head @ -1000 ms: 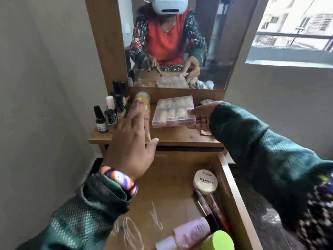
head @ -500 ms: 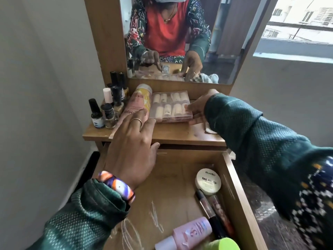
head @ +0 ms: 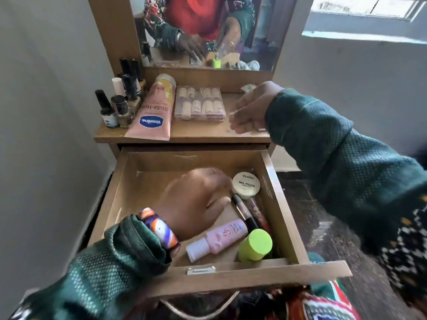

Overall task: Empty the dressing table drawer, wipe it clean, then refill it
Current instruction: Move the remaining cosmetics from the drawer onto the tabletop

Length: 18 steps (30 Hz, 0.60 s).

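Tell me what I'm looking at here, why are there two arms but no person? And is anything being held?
The camera sits on the person's head, so you see only their arms. The mirror shows them from the front. The left hand reaches into the open drawer toward a round nail polish tub, empty so far. The right hand hovers over the tabletop; whether it holds something is unclear. On top lie a Vaseline tube, a box of false nails and nail polish bottles.
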### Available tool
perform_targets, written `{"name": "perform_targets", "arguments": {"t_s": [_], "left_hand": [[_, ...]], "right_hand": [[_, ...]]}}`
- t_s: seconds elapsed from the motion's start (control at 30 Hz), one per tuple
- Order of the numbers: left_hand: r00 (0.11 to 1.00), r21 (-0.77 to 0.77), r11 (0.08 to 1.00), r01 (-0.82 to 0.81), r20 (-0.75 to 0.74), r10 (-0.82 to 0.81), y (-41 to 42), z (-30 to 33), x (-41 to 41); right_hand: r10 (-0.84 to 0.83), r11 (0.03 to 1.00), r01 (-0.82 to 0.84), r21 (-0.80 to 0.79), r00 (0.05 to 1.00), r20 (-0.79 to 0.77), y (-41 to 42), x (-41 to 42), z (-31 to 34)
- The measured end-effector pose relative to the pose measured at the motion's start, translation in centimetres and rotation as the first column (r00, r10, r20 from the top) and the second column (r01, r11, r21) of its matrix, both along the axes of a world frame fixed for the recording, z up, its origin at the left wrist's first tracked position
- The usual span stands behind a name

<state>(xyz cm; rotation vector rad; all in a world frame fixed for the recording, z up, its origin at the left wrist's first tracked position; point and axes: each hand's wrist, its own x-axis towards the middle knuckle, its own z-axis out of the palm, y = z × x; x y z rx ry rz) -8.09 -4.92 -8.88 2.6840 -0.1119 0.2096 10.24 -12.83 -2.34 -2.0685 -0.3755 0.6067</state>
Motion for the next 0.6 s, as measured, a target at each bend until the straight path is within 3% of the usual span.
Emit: {"name": "perform_targets", "arguments": {"t_s": [0.07,0.13,0.27,0.33,0.43,0.6], "left_hand": [[0.983,0.07,0.997,0.033,-0.184,-0.02,-1.2,-0.9,-0.1],[0.948,0.165,0.983,0.077,-0.316,-0.021,-2.0,-1.4,0.1],[0.911,0.187,0.982,-0.005,-0.404,0.082,-2.4,-2.6,1.7],[0.891,0.106,0.986,-0.129,-0.424,0.162,-2.9,-3.5,3.2],[0.841,-0.004,0.943,-0.331,-0.454,0.294,-3.8,-4.8,5.5],[0.819,-0.039,0.92,-0.391,-0.471,0.328,-5.0,-5.9,7.4]], "right_hand": [[0.089,0.992,-0.087,-0.089,0.996,0.018,-1.6,-1.7,-1.0],[0.189,0.945,-0.162,-0.285,0.98,0.07,-2.9,-3.5,-2.3],[0.418,0.667,-0.277,-0.692,0.908,0.04,-4.9,-6.1,-5.1],[0.533,0.517,-0.199,-0.833,0.836,0.131,-5.8,-6.8,-5.9],[0.634,0.434,-0.141,-0.89,0.749,0.191,-6.6,-7.3,-6.5],[0.82,0.327,-0.149,-0.933,0.536,0.202,-7.4,-7.6,-7.7]]}}
